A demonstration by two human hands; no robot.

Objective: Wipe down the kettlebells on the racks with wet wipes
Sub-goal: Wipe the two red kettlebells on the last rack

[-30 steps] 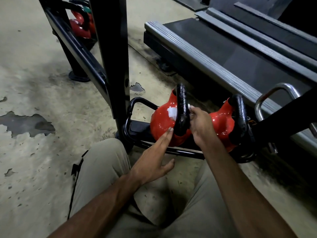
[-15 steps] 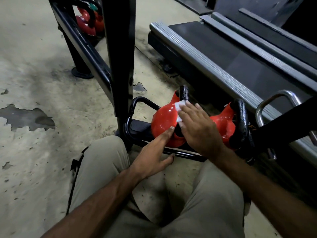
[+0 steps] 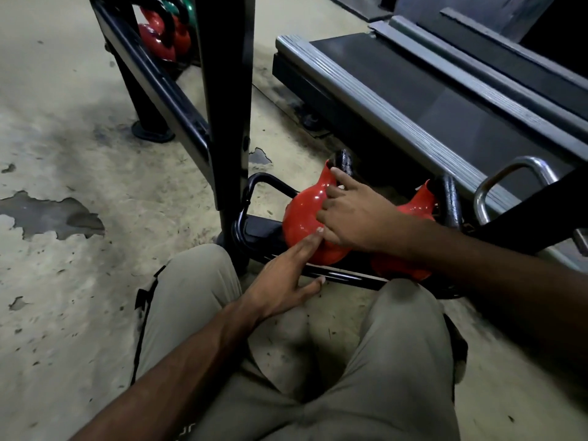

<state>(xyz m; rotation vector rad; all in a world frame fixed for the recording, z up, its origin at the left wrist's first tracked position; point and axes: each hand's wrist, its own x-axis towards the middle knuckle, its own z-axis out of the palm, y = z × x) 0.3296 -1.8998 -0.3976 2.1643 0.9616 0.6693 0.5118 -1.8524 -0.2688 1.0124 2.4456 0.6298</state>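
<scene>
Far right: long grey treadmill deck (image 3: 451, 100). Left of it: black rack (image 3: 227, 106), upright post at centre, low tray at near end. On that tray, side by side: red kettlebell (image 3: 302, 214), second red kettlebell (image 3: 416, 202) to right. Far left on rack: more kettlebells (image 3: 156, 43). Over first bell's right flank: right hand (image 3: 353, 218), index stretched toward handle base, other fingers bent; wipe hidden, grip impossible to tell. Nearer: left hand (image 3: 283, 281) released, straight fingertips (image 3: 318, 233) touching bell's near side.

Dim light, wide-angle edge distortion
</scene>
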